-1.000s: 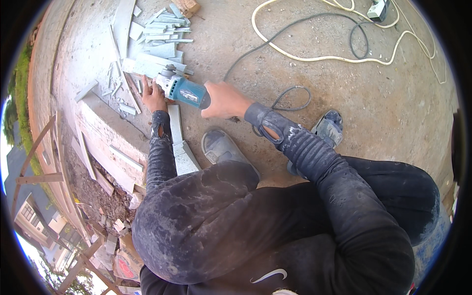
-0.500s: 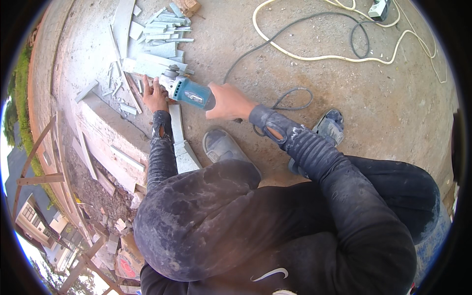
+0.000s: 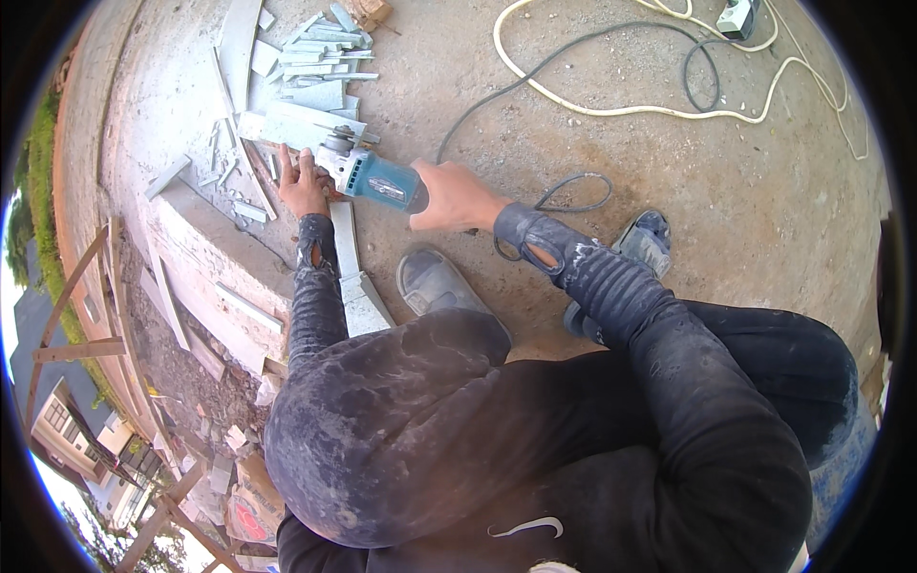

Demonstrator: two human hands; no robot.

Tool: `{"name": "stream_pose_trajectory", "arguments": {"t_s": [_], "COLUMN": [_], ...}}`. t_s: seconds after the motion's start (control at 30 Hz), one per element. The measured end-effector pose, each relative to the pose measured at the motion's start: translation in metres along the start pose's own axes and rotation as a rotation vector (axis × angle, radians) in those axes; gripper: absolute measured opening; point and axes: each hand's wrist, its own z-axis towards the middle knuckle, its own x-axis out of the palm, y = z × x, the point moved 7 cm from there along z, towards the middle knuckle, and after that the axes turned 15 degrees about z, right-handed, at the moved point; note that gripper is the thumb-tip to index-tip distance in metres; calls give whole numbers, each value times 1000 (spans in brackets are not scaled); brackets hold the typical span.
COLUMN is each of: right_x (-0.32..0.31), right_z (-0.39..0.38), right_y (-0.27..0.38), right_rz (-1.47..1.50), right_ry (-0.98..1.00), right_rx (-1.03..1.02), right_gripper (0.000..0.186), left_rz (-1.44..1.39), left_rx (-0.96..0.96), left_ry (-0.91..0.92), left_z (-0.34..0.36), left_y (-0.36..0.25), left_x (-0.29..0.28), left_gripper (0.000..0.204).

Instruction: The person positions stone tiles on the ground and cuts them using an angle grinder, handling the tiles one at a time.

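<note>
My right hand grips the rear of a teal angle grinder, its silver head and disc tilted toward pale stone pieces. Just left of that head is my left hand, index finger raised and the others bent onto something mostly hidden behind them at the edge of the pieces. A pale strip lies below the grinder, beside my left sandal.
A pile of cut strips lies at the top. White and grey cables loop at upper right near a small box. A concrete ledge, rubble and wooden framing are at the left.
The grinder and my right hand have shifted a little to the right over the last second. My left hand has moved only slightly.
</note>
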Motion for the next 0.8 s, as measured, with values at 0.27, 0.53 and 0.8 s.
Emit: {"name": "stream_pose_trajectory", "arguments": {"t_s": [0.27, 0.53, 0.8], "right_x": [0, -1, -1], "right_z": [0, 1, 6], "right_y": [0, 8, 19], "right_rz": [-9, -9, -53], "right_ry": [-6, 10, 15], "right_rx": [-7, 34, 64], "right_gripper": [60, 56, 53], "left_rz": [7, 29, 93], "left_rx": [-12, -11, 35], "left_ry": [1, -11, -30], "left_z": [-3, -4, -2], "left_y": [-3, -7, -6], "left_x": [1, 1, -3], "left_gripper": [60, 59, 55]}}
